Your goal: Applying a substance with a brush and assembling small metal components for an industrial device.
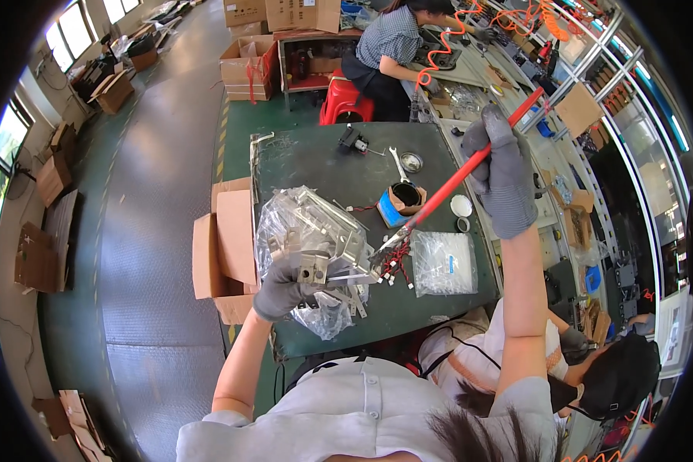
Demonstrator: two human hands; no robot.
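Both my hands wear grey gloves. My left hand [279, 291] is closed round a silver metal bracket [313, 267] at the near edge of the bench. Raised at the right, my right hand [500, 165] grips the red handle of a long brush [448, 187]. Its dark tip points down and left, close to the metal parts; whether it touches them I cannot tell. Behind my left hand, several metal brackets [327, 223] lie on a clear plastic bag [281, 212]. Beyond the brush tip stands an open blue tin [393, 212] with dark insides.
On the green bench [308, 150] lie a wrench [397, 163], a black part [352, 140], red wires [396, 266] and a bag of white pieces [444, 263]. An open carton [235, 239] stands left. One co-worker [393, 46] sits ahead, another [616, 377] at my right.
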